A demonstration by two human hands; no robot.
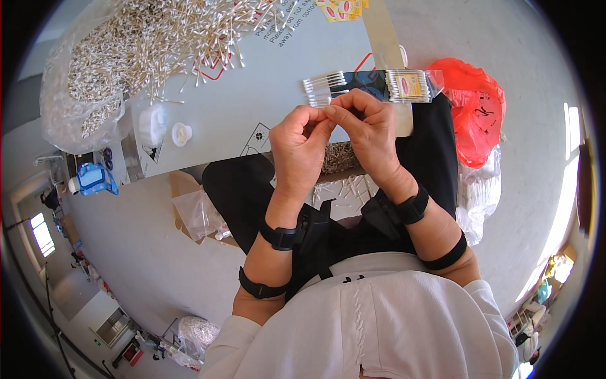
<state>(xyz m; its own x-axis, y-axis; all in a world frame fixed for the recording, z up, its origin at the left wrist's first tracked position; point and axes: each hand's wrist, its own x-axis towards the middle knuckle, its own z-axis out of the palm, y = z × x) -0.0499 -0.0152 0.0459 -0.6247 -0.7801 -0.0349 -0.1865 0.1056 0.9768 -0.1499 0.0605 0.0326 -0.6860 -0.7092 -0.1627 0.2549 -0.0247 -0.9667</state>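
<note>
My left hand (298,142) and my right hand (368,129) meet above the table's near edge, thumbs and index fingers pinched tip to tip. Whatever lies between the fingertips is too small and covered to make out. Just beyond them, a short row of cotton swabs (324,82) lies on the grey table (252,104), and a few more swab tips show close to my fingers. To the right of my right hand is a clear packet of swabs (407,86) with a yellow label, at the end of a dark strip.
A large heap of swabs (145,47) spills from a clear bag at far left. Near it stand a white tub (152,125) and small white dish (182,134). Yellow labels (341,9) lie at the back. A red bag (470,114) hangs right; loose swabs (347,191) sit in my lap area.
</note>
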